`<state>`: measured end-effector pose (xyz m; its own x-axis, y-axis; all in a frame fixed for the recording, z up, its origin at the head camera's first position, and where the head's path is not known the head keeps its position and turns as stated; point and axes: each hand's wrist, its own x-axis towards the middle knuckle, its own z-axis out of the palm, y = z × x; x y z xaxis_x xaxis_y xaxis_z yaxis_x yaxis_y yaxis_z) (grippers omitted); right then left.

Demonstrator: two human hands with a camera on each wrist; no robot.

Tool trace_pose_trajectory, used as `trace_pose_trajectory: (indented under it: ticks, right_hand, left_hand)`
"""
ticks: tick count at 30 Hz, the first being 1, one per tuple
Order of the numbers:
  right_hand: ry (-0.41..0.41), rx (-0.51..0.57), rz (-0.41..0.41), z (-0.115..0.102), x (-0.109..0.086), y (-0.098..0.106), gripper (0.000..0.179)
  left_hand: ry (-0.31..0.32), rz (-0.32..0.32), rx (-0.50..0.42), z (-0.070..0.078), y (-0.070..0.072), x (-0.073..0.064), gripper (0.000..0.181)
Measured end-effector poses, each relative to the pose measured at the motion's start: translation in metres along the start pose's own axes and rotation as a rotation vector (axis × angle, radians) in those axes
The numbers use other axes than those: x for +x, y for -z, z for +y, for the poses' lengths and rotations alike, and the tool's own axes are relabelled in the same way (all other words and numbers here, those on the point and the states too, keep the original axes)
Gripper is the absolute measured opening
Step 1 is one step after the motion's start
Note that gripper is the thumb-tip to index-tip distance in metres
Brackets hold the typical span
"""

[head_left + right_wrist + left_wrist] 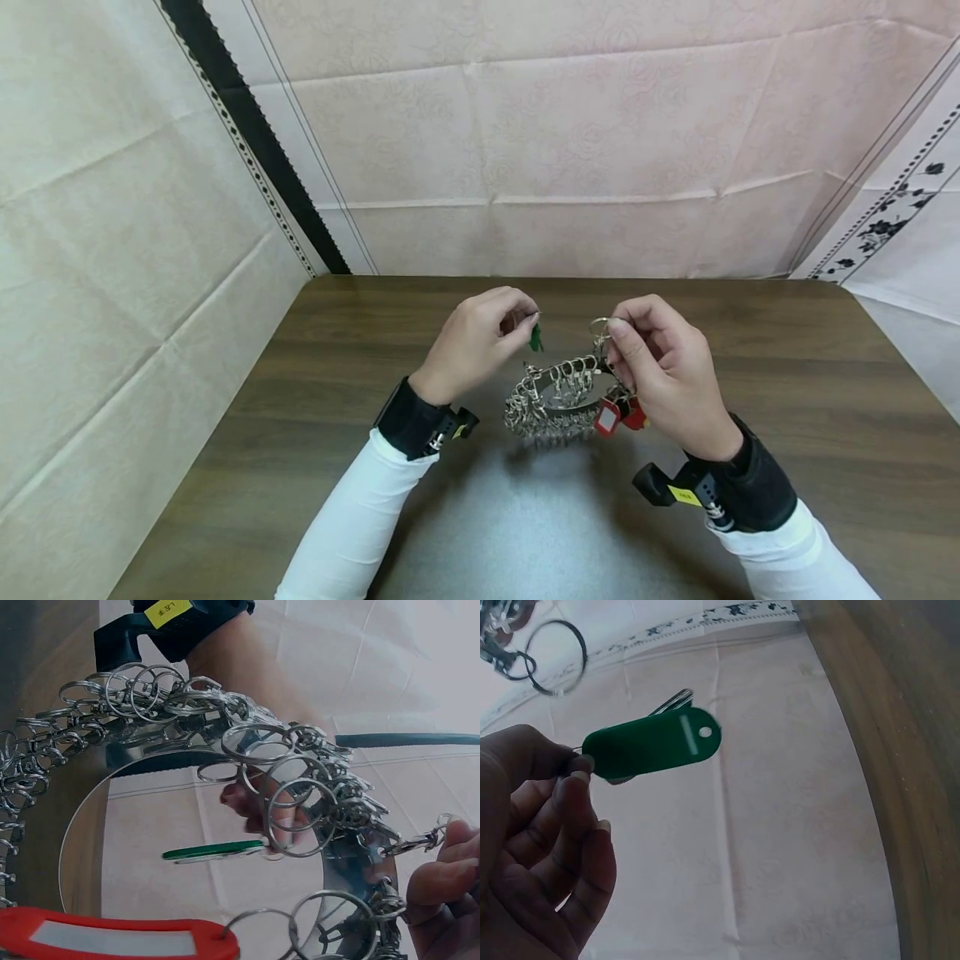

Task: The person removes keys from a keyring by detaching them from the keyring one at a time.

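Note:
My left hand (pixel 483 337) pinches the end of a green key tag (pixel 645 746), probably by its thin ring. Behind the tag, a silver key (pixel 679 699) partly shows. To its right, my right hand (pixel 667 367) holds up a split key ring (pixel 594 323) between thumb and fingers; its small metal clasp (pixel 416 844) hangs from the round stand (pixel 558 410). Many silver rings and clasps line this stand's edge. On the side by the right hand hangs a red key tag (pixel 112 937) with a white label, next to another red tag (pixel 635 414).
The stand sits on a brown wooden table (pixel 337 367), whose far edge meets a pale patterned cloth (pixel 600 150). Another cloth (pixel 112 250) hangs along the left side. A black wrist camera (pixel 652 483) sticks out from the right wrist.

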<state>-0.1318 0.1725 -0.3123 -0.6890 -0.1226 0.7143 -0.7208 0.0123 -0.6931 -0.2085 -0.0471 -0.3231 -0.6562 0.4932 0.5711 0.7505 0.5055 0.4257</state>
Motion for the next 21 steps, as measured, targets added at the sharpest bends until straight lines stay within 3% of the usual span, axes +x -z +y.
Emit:
trace_pose_trajectory:
  ticks: [8, 21]
  right_hand:
    - [-0.008, -0.05, 0.025, -0.001, 0.001, 0.0, 0.005]
    - [0.014, -0.014, 0.02, 0.002, 0.0, 0.001, 0.004]
  left_hand:
    - [0.055, -0.041, 0.062, -0.013, -0.003, 0.001, 0.004]
    - [0.107, -0.107, 0.142, -0.025, -0.004, 0.0, 0.004]
